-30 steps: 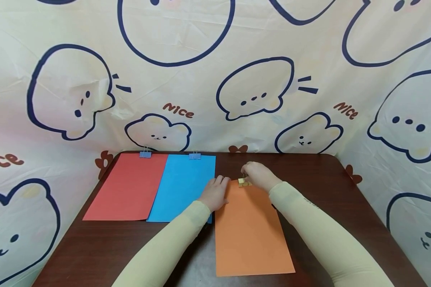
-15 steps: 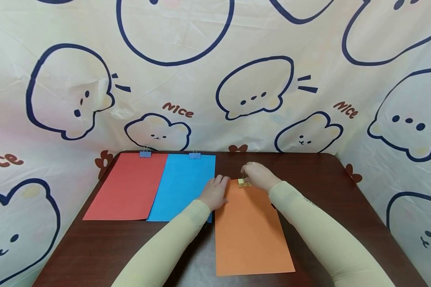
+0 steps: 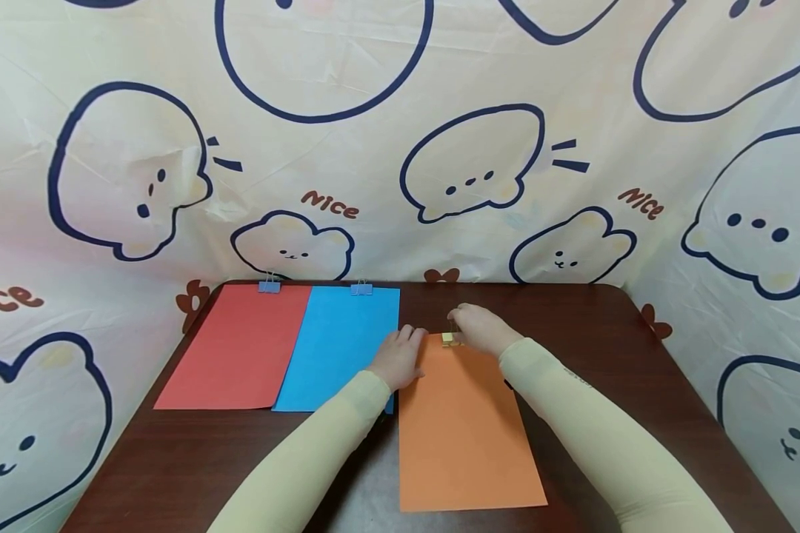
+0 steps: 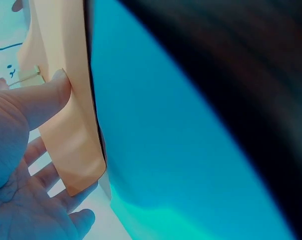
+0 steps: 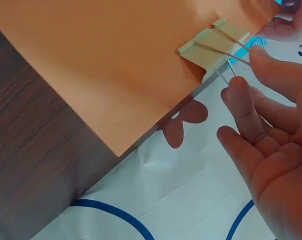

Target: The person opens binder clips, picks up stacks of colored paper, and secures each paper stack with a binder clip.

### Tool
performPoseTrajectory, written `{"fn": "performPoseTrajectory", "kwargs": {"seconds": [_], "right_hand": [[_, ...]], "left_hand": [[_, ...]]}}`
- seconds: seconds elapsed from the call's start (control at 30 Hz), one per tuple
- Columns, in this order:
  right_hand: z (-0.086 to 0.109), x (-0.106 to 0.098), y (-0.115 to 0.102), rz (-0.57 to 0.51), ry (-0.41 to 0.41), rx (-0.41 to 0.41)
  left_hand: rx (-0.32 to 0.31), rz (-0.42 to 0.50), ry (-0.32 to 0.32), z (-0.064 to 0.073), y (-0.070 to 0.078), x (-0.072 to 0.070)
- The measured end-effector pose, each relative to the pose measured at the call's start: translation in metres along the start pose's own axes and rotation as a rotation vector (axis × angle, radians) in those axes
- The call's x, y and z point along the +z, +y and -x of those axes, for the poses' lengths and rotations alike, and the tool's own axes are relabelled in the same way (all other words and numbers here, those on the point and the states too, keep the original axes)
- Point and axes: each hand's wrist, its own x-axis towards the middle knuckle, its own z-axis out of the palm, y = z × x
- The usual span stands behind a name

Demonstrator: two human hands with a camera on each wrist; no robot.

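Observation:
A sheet of orange paper (image 3: 470, 437) lies before me, its top edge toward the back of the table. My left hand (image 3: 398, 360) pinches its upper left part; in the left wrist view the thumb (image 4: 48, 95) lies on the front and the fingers are behind. A yellow binder clip (image 5: 210, 45) sits over the sheet's top edge. My right hand (image 3: 483, 329) pinches the clip's wire handles between thumb and fingers, as the right wrist view shows. In the head view the right fingers partly cover the clip.
To the left lie a red sheet (image 3: 233, 348) and a blue sheet (image 3: 347, 348), each with a blue binder clip at its top edge. All rest on a dark brown table (image 3: 573, 311), with a printed cloth (image 3: 373, 163) hanging behind.
My right hand has shifted very slightly, and a little less of the yellow clip shows in the head view. The left hand and the sheets have hardly moved.

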Motion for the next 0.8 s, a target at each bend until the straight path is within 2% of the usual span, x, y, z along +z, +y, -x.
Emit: {"fn": "performPoseTrajectory", "kwargs": {"seconds": [0.57, 0.67, 0.8], "right_hand": [[0.006, 0.020, 0.006, -0.065, 0.057, 0.032], [0.011, 0.020, 0.003, -0.087, 0.089, 0.046], [0.023, 0.019, -0.008, -0.089, 0.177, 0.022]], "left_hand": [[0.000, 0.018, -0.001, -0.003, -0.003, 0.007], [0.001, 0.021, -0.005, -0.002, -0.003, 0.005], [0.000, 0.020, -0.022, -0.001, -0.002, 0.002]]}}
